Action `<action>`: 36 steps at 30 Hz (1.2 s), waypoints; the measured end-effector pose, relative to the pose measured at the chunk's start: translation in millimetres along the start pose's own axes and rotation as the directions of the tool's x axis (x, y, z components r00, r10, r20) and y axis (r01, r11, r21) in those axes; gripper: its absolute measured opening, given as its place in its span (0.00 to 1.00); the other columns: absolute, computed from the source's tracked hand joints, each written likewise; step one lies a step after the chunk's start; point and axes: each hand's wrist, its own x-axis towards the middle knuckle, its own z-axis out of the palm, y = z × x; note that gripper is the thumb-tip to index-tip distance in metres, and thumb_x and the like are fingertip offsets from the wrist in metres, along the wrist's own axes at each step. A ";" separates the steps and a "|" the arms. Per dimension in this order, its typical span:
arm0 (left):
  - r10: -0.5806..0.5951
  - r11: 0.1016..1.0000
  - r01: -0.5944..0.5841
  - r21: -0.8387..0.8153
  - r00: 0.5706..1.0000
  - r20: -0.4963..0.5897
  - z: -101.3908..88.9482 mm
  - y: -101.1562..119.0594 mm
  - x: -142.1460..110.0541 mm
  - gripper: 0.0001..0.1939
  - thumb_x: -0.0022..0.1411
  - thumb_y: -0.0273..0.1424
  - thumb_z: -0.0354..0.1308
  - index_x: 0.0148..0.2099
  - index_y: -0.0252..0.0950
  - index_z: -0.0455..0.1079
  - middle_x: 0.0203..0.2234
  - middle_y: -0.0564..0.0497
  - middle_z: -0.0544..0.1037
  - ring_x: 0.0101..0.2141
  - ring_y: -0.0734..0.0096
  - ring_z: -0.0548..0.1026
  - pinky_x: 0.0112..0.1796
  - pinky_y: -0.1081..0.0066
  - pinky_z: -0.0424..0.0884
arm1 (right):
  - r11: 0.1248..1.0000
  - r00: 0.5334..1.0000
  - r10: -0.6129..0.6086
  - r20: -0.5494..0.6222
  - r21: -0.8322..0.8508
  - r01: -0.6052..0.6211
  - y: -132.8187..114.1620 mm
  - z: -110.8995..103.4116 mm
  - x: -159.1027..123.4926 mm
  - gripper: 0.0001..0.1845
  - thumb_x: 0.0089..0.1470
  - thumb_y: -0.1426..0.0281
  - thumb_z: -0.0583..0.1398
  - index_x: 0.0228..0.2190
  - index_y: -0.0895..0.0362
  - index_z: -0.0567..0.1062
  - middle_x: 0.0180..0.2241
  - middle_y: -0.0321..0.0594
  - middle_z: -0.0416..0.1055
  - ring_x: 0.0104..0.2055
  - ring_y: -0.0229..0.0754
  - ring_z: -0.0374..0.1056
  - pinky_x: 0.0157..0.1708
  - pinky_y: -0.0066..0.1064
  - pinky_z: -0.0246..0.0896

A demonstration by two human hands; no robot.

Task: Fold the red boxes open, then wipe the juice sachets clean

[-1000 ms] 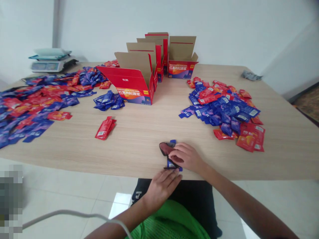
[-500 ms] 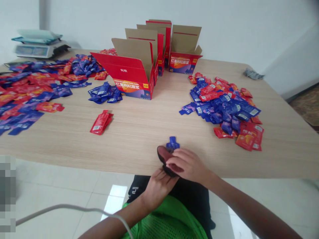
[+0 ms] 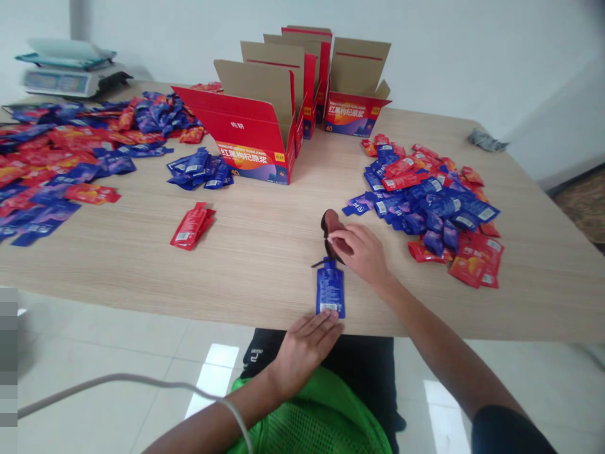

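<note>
Close to the table's front edge lies a blue pouch, its spout end pointing away from me. My left hand rests with fingers stretched out on the pouch's bottom end. Just beyond the pouch, my right hand pinches a pair of sunglasses with dark rims and reddish-brown lenses. The glasses are over the spout end, and a thin dark arm of them sticks out to the left. My right fingers cover part of the glasses.
A mixed red and blue pouch pile lies right, a larger one left. Small stacks of red pouches and blue pouches lie left of centre. Open cartons stand behind, a scale back left. A grey cable crosses low left.
My right hand has moved the sunglasses forward, away from my left hand and me. More of the blue pouch shows, and my left fingers now lie flat on its bottom end.
</note>
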 end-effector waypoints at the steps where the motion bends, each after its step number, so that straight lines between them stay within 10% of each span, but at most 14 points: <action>1: -0.003 1.000 0.003 -0.001 1.000 -0.002 0.7 0.0 -0.3 0.18 0.80 0.28 0.48 0.64 0.37 0.71 0.62 0.48 0.76 0.63 0.66 0.72 0.59 0.64 0.70 | 0.997 0.997 0.056 -0.057 0.054 -0.053 -9.0 -8.3 -3.6 0.08 0.65 0.68 0.63 0.46 0.50 0.79 0.45 0.44 0.78 0.49 0.49 0.74 0.52 0.42 0.70; 8: -0.029 0.995 0.030 -0.091 0.999 0.017 0.8 -0.6 0.2 0.15 0.78 0.26 0.52 0.60 0.39 0.73 0.43 0.50 0.85 0.47 0.66 0.82 0.52 0.64 0.75 | 0.959 0.959 -0.120 0.256 0.279 0.045 -60.5 -22.2 -73.4 0.10 0.62 0.72 0.64 0.45 0.47 0.79 0.42 0.39 0.78 0.48 0.45 0.74 0.50 0.38 0.73; 16: 0.001 0.999 -0.002 -0.037 0.999 -0.033 0.1 -1.5 1.4 0.19 0.80 0.26 0.44 0.63 0.36 0.72 0.61 0.48 0.77 0.62 0.66 0.73 0.58 0.65 0.71 | 0.994 0.966 -0.071 0.247 0.100 0.047 0.6 23.0 -32.7 0.07 0.65 0.70 0.63 0.44 0.49 0.80 0.42 0.41 0.78 0.48 0.47 0.73 0.52 0.41 0.70; 24: -0.031 0.998 0.031 -0.056 0.999 -0.013 1.9 -0.1 -0.6 0.18 0.80 0.27 0.46 0.64 0.37 0.72 0.61 0.46 0.77 0.64 0.66 0.71 0.61 0.64 0.70 | 0.978 0.974 0.170 -0.147 0.145 -0.149 -10.0 -10.8 -12.1 0.10 0.62 0.67 0.66 0.46 0.47 0.80 0.46 0.43 0.77 0.49 0.50 0.74 0.51 0.44 0.72; 31: -0.057 0.989 0.051 -0.142 0.998 -0.037 2.5 0.7 1.7 0.14 0.77 0.25 0.51 0.55 0.38 0.77 0.35 0.50 0.85 0.40 0.66 0.83 0.51 0.64 0.76 | 0.954 0.966 -0.076 0.248 0.301 -0.002 -66.5 -18.6 -78.6 0.10 0.62 0.74 0.64 0.43 0.47 0.80 0.41 0.39 0.79 0.47 0.46 0.75 0.49 0.39 0.74; 36: -0.022 0.995 0.019 -0.094 0.999 -0.024 -4.1 0.4 4.6 0.17 0.78 0.25 0.49 0.62 0.35 0.73 0.55 0.46 0.81 0.57 0.63 0.77 0.56 0.64 0.73 | 0.970 0.967 -0.068 0.244 0.242 0.007 -44.2 3.2 -71.1 0.09 0.62 0.73 0.64 0.42 0.48 0.80 0.41 0.39 0.78 0.48 0.46 0.73 0.51 0.41 0.72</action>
